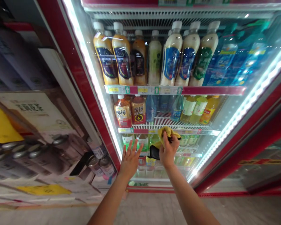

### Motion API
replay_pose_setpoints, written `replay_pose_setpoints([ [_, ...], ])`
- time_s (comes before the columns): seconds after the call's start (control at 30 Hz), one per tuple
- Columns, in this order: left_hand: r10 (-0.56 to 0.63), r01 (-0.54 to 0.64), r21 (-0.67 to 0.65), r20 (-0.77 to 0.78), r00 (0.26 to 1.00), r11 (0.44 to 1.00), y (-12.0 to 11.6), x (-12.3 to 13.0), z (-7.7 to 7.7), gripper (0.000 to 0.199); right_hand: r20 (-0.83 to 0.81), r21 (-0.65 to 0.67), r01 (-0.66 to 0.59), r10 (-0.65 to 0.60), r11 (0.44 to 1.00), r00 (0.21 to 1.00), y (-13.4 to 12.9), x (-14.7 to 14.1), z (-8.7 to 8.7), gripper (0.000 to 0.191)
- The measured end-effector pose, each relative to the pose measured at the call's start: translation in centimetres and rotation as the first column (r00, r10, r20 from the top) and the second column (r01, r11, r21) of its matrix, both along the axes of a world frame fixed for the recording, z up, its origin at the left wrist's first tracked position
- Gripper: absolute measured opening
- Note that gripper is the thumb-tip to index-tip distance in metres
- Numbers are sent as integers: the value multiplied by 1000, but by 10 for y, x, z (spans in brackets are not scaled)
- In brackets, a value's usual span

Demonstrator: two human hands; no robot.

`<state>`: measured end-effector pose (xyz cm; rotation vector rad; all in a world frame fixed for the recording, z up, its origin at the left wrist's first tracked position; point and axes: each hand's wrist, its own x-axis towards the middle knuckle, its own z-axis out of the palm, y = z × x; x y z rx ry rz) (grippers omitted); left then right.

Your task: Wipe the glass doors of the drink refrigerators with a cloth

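Observation:
A yellow cloth (pixel 166 131) with black parts is bunched in my right hand (pixel 168 150), its fingers closed round it. A dark flap of the cloth hangs to the left of that hand. Both hands are in front of the lower shelves of a lit drinks cooler with a red frame. My left hand (pixel 131 158) holds nothing; its fingers are spread and point upward, before bottles with green and white labels. Whether either hand touches the glass cannot be made out.
Tall bottles (pixel 122 59) fill the upper shelf (pixel 196 91), with smaller bottles (pixel 138 109) below. At the left, dark cans (pixel 44 156) and boxes stand on shelving beside the red frame (pixel 79 90). Grey floor (pixel 154 207) shows beneath the cooler.

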<state>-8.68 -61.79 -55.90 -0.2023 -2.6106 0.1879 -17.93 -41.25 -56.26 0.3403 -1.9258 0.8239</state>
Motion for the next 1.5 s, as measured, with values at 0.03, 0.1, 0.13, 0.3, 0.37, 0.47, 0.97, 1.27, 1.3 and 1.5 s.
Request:
replay_pose_setpoints([
  [0.03, -9, 9, -3, 6, 1000, 1000, -3, 0, 0, 92, 21, 72, -23, 21, 997, 1000, -9, 6, -7, 59],
  [0.1, -30, 30, -11, 15, 999, 999, -10, 1, 0, 90, 75, 229, -98, 82, 969, 994, -11, 19, -25, 59],
  [0.13, -38, 39, -15, 17, 999, 999, -14, 2, 1, 87, 100, 281, -131, 107, 951, 989, -6, 24, -33, 60],
  [0.3, -16, 16, 4, 5, 1000, 1000, -39, 10, 6, 79, 88, 190, -68, 52, 979, 995, 14, 22, -37, 58],
  [0.37, 2, -2, 21, 5, 1000, 1000, -48, 13, 7, 82, 53, 95, -19, 14, 995, 998, -5, 16, -25, 58],
  [0.47, -5, 5, 31, 3, 1000, 999, -62, 17, 6, 84, 34, 61, -5, 2, 998, 999, -53, 17, -17, 57],
  [0.97, 16, -19, 45, 58, 998, 999, -129, 38, -3, 80, 9, 156, 24, -25, 987, 1000, -116, 34, -23, 54],
  [1.27, 12, -15, 43, 68, 998, 999, -151, 48, -11, 76, 34, 433, -102, 97, 896, 995, -124, 47, -5, 62],
  [1.3, 14, -17, 46, 61, 998, 999, -153, 50, -12, 71, 24, 400, -81, 78, 913, 997, -131, 44, 5, 61],
  [1.5, 18, -22, 48, 78, 997, 999, -160, 54, -17, 66, -3, 462, -76, 87, 884, 996, -166, 45, 9, 58],
])
